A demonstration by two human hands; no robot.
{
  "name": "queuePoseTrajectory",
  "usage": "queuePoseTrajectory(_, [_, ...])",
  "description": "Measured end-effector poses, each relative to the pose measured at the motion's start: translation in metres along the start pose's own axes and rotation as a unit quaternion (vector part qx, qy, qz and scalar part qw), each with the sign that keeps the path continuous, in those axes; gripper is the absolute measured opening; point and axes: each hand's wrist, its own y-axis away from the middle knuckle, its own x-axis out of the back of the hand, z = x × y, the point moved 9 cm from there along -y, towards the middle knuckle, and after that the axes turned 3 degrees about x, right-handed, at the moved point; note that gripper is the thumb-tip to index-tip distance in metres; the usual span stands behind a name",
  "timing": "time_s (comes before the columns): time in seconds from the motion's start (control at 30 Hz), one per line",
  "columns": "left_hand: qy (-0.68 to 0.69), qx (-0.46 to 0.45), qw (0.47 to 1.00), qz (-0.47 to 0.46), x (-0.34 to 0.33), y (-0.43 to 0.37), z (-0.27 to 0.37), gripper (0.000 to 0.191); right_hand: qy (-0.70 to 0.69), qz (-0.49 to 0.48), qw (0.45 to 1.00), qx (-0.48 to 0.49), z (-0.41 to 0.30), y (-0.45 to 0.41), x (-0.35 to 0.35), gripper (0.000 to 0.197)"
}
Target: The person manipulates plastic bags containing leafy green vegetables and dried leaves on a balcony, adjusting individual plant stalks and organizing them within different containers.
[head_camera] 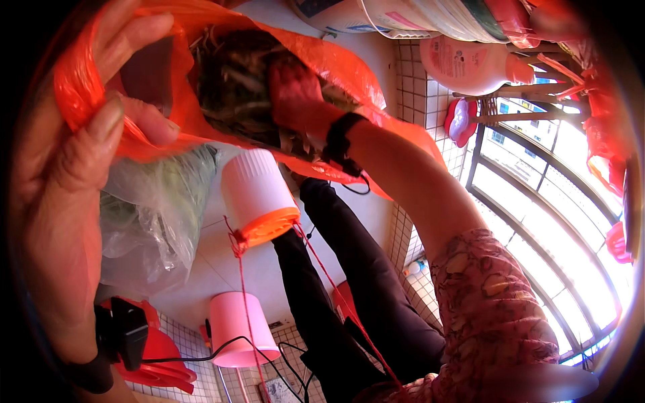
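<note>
At the left, my left hand (70, 201) grips the edge of an orange-red plastic bag (332, 55), fingers and thumb closed on the film. Dark and pale stringy plant material (232, 85) fills the middle of the bag. My right hand (297, 95) reaches in and rests against this material; its fingers are blurred and partly hidden, so a hold cannot be made out. A black band circles the right wrist. Below the bag's opening, a white ribbed plastic container with an orange end (257, 191) hangs on red cord.
A clear plastic bag of greens (156, 226) is beneath my left hand. Lower down are a pink bin (242, 322) and red plasticware (156, 352). A pink bottle (468, 63) and white bucket (403, 15) stand at top right, near a barred window (549, 201). Black cables cross the lower view.
</note>
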Motion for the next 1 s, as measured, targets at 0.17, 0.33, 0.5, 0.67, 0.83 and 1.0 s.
queuePoseTrajectory(0.17, [-0.007, -0.028, 1.0, 0.0, -0.008, 0.007, 0.011, 0.046, 0.11, 0.044, 0.984, 0.131, -0.034, 0.035, -0.026, 0.051])
queuePoseTrajectory(0.33, [0.082, -0.007, 0.996, 0.026, -0.013, 0.023, -0.019, 0.045, 0.108, -0.051, 0.989, 0.092, -0.005, 0.041, -0.039, 0.05])
queuePoseTrajectory(0.5, [0.014, 0.033, 0.999, 0.027, -0.007, 0.041, -0.016, 0.042, 0.136, -0.074, 0.981, 0.114, -0.031, 0.043, -0.026, 0.067])
queuePoseTrajectory(0.67, [0.014, 0.043, 0.999, 0.005, -0.015, 0.044, -0.008, 0.034, 0.108, -0.012, 0.97, 0.215, -0.029, 0.031, 0.013, 0.078])
queuePoseTrajectory(0.83, [0.011, 0.074, 0.997, 0.01, 0.001, 0.058, -0.029, 0.034, -0.174, -0.145, 0.97, 0.082, 0.005, 0.004, 0.002, 0.099])
queuePoseTrajectory(1.0, [0.036, 0.138, 0.988, 0.056, 0.007, 0.068, -0.04, 0.037, 0.043, -0.039, 0.997, 0.052, -0.005, 0.027, -0.016, 0.117])
